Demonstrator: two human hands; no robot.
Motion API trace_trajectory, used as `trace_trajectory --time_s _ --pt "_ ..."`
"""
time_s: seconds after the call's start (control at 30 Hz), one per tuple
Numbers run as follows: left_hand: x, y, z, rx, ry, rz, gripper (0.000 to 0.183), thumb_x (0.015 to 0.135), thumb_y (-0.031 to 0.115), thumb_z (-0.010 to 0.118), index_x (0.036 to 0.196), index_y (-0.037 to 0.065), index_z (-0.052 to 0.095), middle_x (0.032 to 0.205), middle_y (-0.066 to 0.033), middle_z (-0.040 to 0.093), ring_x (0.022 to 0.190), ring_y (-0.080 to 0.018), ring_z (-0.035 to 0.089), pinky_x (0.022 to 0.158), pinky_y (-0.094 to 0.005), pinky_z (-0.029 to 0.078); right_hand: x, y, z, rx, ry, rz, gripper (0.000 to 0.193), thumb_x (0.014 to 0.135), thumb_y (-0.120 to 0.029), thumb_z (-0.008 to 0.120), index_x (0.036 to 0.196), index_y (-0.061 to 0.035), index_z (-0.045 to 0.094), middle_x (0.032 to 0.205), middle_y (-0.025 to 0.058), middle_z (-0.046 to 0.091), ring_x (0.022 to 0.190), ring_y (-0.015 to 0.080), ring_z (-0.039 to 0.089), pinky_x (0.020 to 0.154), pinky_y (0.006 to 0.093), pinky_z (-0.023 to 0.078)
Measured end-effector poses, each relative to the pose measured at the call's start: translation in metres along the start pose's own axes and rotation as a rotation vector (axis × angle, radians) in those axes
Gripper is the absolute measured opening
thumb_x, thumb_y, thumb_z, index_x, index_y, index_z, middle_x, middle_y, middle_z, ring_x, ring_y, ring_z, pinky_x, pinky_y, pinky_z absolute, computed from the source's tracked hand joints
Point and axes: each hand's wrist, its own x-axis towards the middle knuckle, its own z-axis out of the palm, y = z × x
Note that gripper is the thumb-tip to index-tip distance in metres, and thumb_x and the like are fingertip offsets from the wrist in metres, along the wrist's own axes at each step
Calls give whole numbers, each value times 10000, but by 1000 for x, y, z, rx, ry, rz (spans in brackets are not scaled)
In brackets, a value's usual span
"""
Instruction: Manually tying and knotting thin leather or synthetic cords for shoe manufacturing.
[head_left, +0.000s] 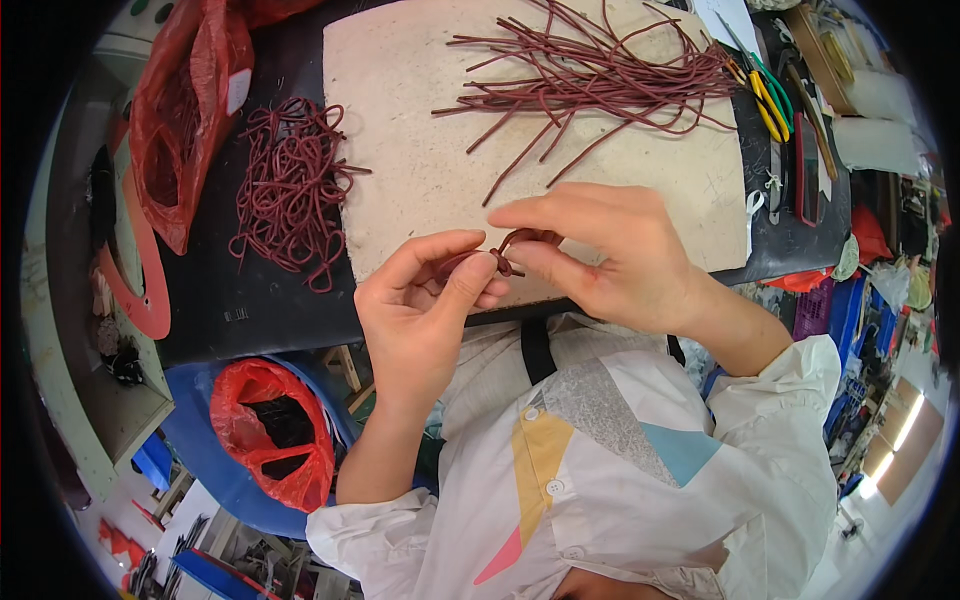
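Close to the board's near edge, both my hands work on one dark red cord (500,262) with a small knot or loop in it. My left hand (425,290) pinches the cord by the knot between thumb and fingers. On the other side, my right hand (600,255) holds a bent part of the same cord between thumb and fingers, its index finger stretched out above. A short cord end sticks out below the knot. Part of the cord is hidden inside my fingers. Beyond my hands, a bundle of straight dark red cords (600,85) lies fanned across the pale board (400,130).
A tangled heap of looped cords (290,185) lies left of the board on the black tabletop (240,315). A red plastic bag (190,110) stands behind it. Scissors with yellow and green handles (770,105) lie at the right. Below left is a blue tub (190,400) holding another red bag (235,390).
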Motion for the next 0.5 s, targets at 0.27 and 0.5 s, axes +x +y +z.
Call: trace_trajectory --time_s 0.27,0.5 --pt "0 -1 0 -17 38 -13 123 809 -12 579 915 -74 584 800 -128 619 655 -144 618 591 -215 516 -5 9 4 46 13 40 102 732 -14 607 833 -11 591 744 100 590 650 224 586 575 289 464" --pt "1 -2 3 -11 101 97 139 810 8 587 927 -66 582 790 -126 624 647 -144 621 580 -210 516 -10 8 16 634 29 418 140 721 -35 649 853 -4 614 795 76 610 696 179 593 641 265 467"
